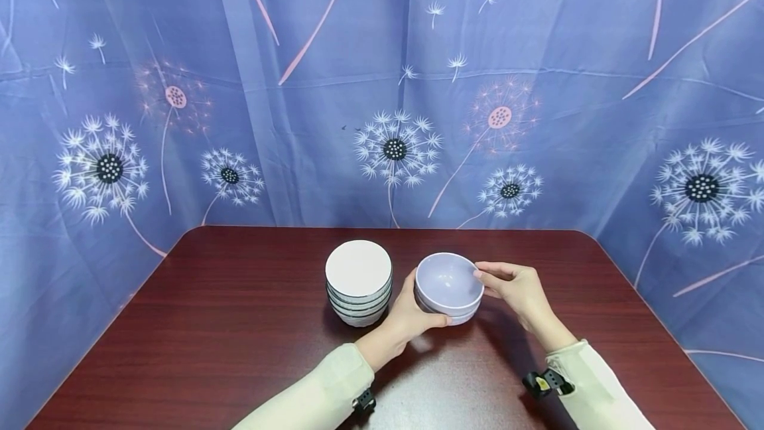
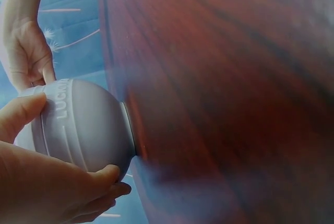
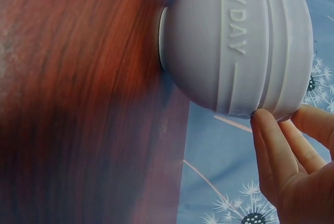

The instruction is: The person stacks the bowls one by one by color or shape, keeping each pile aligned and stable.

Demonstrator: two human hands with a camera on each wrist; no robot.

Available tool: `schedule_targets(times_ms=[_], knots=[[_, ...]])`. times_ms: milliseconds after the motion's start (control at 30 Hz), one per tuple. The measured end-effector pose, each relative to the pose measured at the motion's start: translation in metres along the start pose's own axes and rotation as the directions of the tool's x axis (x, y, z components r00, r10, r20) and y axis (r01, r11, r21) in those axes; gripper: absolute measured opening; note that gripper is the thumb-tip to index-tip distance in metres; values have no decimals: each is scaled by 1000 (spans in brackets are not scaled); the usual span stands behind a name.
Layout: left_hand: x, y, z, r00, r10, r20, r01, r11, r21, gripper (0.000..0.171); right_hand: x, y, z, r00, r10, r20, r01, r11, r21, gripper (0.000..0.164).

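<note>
Two nested lavender bowls stand upright on the table, right of its middle. The upper bowl (image 1: 449, 277) shows its glossy inside in the head view; raised lettering runs round the lower bowl (image 3: 203, 51). My left hand (image 1: 407, 318) grips the bowls from the left, thumb at the front and fingers round the side. From the right, my right hand (image 1: 519, 290) pinches the upper bowl's rim with the thumb on top, and its fingertips (image 3: 264, 117) reach the seam between the two bowls. Left of my left hand is a stack of white bowls (image 1: 359, 271) with dark rims.
The dark red wooden table (image 1: 239, 324) has rounded far corners. A blue curtain (image 1: 316, 171) printed with dandelions hangs behind it and along both sides. The white stack stands close beside my left hand.
</note>
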State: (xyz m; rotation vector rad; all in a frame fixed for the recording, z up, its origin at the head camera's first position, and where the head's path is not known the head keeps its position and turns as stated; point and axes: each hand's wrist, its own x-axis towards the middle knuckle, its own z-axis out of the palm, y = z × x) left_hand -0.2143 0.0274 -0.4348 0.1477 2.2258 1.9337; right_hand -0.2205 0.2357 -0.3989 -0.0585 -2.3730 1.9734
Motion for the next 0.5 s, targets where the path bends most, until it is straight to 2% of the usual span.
schedule_targets(times_ms=[233,400,500], knots=[[-6,7,-1,1000,-18,-13,18,998,52,111,-2,0,-2,1000,-27,13,28,999,-23,45],[-9,22,-6,1000,12,-15,-11,996,84,107,0,-4,-3,997,-78,17,78,996,-34,42],[-11,35,-13,1000,26,13,-27,997,75,103,1,-6,-4,994,-105,16,106,993,-46,40]])
